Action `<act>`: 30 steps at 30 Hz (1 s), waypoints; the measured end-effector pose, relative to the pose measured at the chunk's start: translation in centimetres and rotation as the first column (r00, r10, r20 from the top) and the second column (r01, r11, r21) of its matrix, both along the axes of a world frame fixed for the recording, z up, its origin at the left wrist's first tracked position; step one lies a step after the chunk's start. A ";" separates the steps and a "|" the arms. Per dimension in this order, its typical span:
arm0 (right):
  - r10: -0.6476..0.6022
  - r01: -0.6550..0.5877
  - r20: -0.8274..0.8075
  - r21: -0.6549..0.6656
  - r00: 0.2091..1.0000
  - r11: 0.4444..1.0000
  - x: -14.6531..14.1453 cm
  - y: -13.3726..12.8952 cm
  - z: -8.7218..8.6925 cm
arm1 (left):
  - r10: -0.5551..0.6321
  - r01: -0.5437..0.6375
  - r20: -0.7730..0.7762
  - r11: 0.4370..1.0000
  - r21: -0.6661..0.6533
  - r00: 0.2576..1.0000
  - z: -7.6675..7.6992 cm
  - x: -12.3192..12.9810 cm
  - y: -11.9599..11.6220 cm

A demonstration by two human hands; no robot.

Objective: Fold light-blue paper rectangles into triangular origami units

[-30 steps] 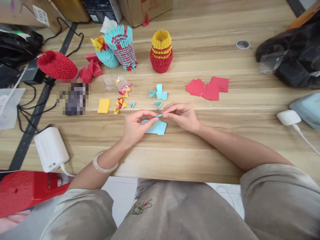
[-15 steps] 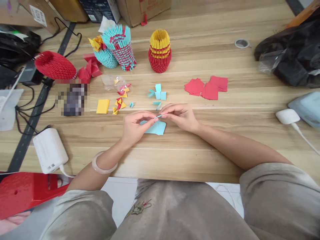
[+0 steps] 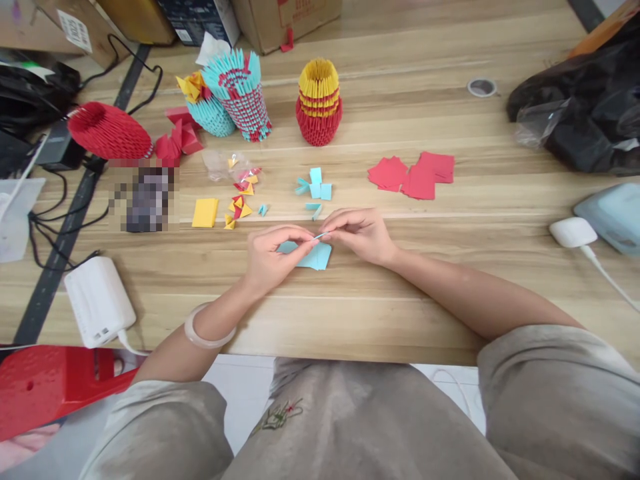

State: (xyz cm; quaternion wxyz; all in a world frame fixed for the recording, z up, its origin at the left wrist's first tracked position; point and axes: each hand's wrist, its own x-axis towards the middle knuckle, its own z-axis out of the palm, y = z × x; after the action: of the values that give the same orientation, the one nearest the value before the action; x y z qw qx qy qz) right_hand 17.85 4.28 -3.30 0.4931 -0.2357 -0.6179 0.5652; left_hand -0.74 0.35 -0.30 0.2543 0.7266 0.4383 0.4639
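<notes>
Pinching a thin blue paper strip (image 3: 321, 235) from both ends, the left hand (image 3: 273, 257) and right hand (image 3: 364, 236) keep thumbs and fingertips pressed nearly together. Blue sheets (image 3: 316, 257) lie just below them on the table (image 3: 400, 300). From the hands, I see a yellow stack (image 3: 205, 213) at nine o'clock, small blue pieces (image 3: 315, 191) at twelve, red sheets (image 3: 420, 181) at two, and farthest, a red-and-yellow vase (image 3: 319, 110) at twelve.
</notes>
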 end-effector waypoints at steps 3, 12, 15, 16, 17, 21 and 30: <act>0.004 -0.004 0.004 -0.016 1.000 1.000 0.0 0.0 0.0 | 0.016 -0.016 -0.005 1.000 -0.003 1.000 0.1 0.0 0.0; -0.012 0.010 -0.030 -0.043 0.999 0.999 -0.1 0.0 0.0 | 0.032 -0.032 -0.003 0.999 -0.039 0.999 0.0 0.0 0.0; -0.002 0.000 -0.047 -0.029 0.999 1.000 -0.1 0.1 0.0 | 0.034 -0.034 0.013 0.998 -0.048 0.999 0.0 0.0 0.0; -0.003 0.002 -0.044 -0.029 0.999 1.000 -0.1 0.1 0.0 | 0.034 -0.033 0.019 0.998 -0.049 0.999 0.0 0.0 0.0; -0.006 0.005 -0.035 -0.032 0.999 0.999 -0.1 0.1 0.0 | 0.031 -0.030 0.022 0.998 -0.051 0.999 0.0 0.0 0.0; -0.028 0.028 -0.010 -0.038 1.000 0.999 -0.1 0.1 0.0 | 0.033 -0.032 0.017 0.997 -0.070 0.999 0.0 0.0 0.0; -0.028 0.028 0.008 -0.001 1.000 1.000 -0.1 0.0 0.0 | 0.006 -0.001 0.055 0.997 -0.075 0.998 -0.1 -0.1 0.1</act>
State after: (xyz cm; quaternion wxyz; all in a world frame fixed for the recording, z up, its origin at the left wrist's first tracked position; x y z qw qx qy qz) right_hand 17.78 4.32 -3.34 0.4982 -0.2469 -0.6163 0.5577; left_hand -0.80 0.41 -0.43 0.2926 0.7028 0.4495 0.4674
